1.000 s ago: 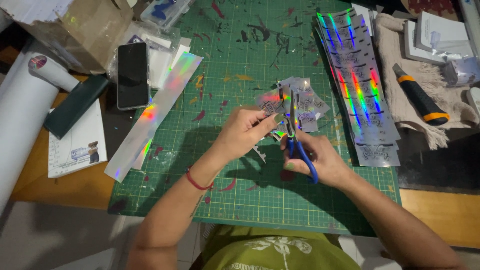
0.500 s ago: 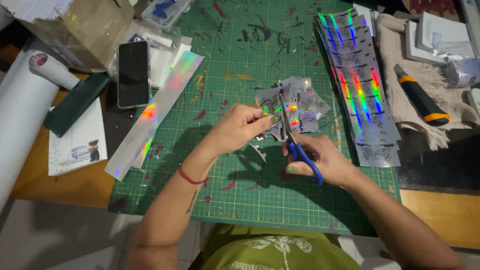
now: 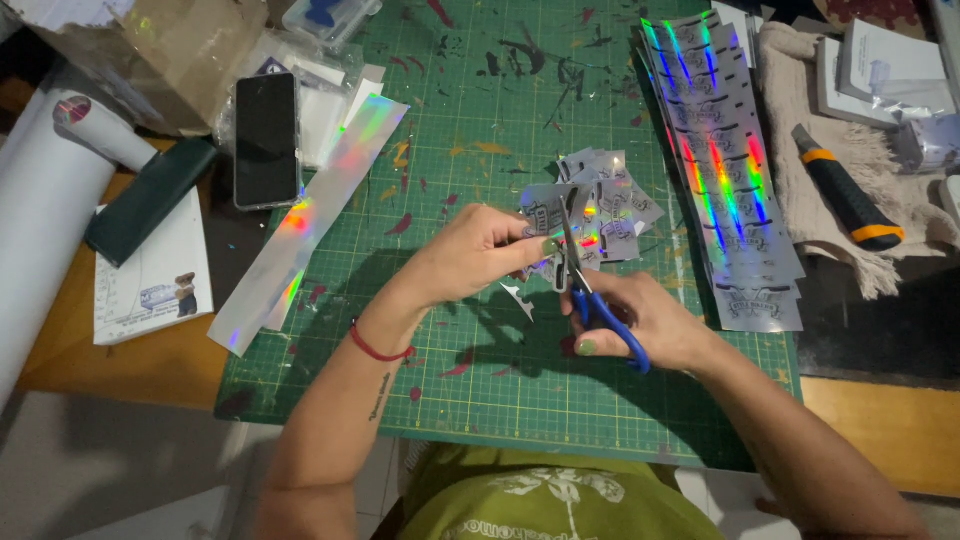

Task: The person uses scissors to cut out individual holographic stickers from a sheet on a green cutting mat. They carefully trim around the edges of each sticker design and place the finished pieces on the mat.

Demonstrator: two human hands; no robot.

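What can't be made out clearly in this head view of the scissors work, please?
- Small holographic piece: mostly covered by the left hand; its shape is unclear.
- Scissors: handles partly hidden inside the right hand.
- Cardboard box: cut off by the top edge.
- Prints on the holographic sheets: too small, washed by glare.

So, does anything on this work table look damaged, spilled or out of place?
Mostly no. The green cutting mat carries dried paint smears and score marks, and small offcuts lie loose beside the left hand. The scissors look intact.
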